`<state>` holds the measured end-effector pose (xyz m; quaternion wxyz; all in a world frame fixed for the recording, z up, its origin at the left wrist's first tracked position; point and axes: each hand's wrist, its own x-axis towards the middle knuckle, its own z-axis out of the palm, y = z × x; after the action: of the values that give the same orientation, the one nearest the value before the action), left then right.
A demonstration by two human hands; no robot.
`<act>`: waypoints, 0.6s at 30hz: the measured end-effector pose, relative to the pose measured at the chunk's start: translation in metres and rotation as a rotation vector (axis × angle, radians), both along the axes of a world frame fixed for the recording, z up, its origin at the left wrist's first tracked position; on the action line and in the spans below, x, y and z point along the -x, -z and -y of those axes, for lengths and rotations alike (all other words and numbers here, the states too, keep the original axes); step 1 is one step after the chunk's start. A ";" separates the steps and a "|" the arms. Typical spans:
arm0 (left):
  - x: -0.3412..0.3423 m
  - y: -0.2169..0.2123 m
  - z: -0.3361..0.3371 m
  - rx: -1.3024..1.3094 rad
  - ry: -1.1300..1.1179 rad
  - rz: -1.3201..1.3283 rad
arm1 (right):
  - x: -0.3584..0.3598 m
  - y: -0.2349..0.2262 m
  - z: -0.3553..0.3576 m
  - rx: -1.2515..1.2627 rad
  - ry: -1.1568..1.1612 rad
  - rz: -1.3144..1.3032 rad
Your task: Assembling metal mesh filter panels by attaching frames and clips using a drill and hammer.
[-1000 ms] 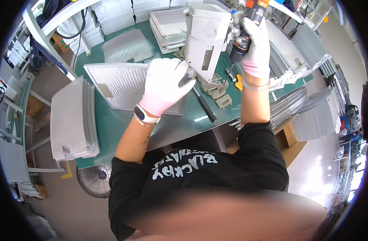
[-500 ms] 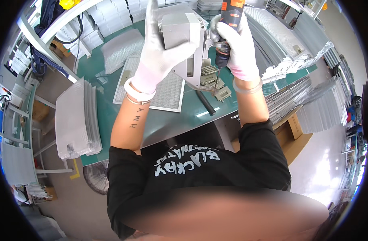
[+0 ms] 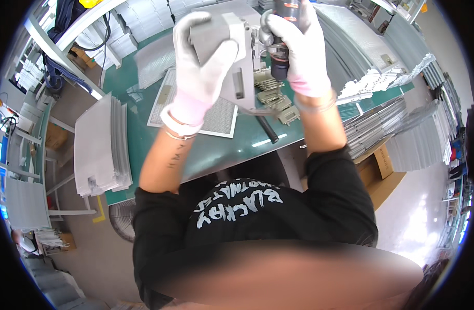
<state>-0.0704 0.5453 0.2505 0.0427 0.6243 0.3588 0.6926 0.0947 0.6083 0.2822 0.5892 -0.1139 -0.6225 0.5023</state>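
My left hand (image 3: 200, 72), in a white glove, is closed around a grey boxy metal housing (image 3: 216, 37), thumb across its near face. A slotted plate (image 3: 239, 87) stands at the housing's right side. In my gloved right hand (image 3: 305, 57) is a black and orange power screwdriver (image 3: 280, 64), its dark chuck pointing down. The fingers wrap its body close to the housing's right side. Below it lie several small beige-grey slotted parts (image 3: 278, 105). A black rod-like handle (image 3: 267, 129) rests near the table's front edge. Any bit under the chuck is too blurred to make out.
On the green table (image 3: 216, 155) lies a white-framed mesh panel (image 3: 224, 121). Stacks of grey panels stand at the left (image 3: 100, 147) and right (image 3: 345, 44). An open cardboard box (image 3: 384, 170) is below at the right, and a floor fan (image 3: 122, 219) at the left.
My right hand has lifted the screwdriver up and slightly left, off the small parts. My left hand's fingers have curled over the housing, which has shifted a little left and tilted.
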 end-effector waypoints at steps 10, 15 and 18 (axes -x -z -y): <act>-0.005 0.011 -0.003 0.104 0.276 0.225 | -0.006 -0.004 0.006 0.145 -0.118 -0.056; -0.006 0.011 -0.006 0.032 0.228 0.202 | -0.007 0.002 0.001 0.151 -0.099 -0.058; 0.001 0.012 -0.018 0.109 0.263 0.199 | 0.005 0.036 -0.079 -0.617 -0.509 -0.369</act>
<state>-0.0716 0.5629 0.2380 0.2021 0.5909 0.3051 0.7190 0.0892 0.6872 0.2459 0.5544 0.3160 -0.6358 0.4342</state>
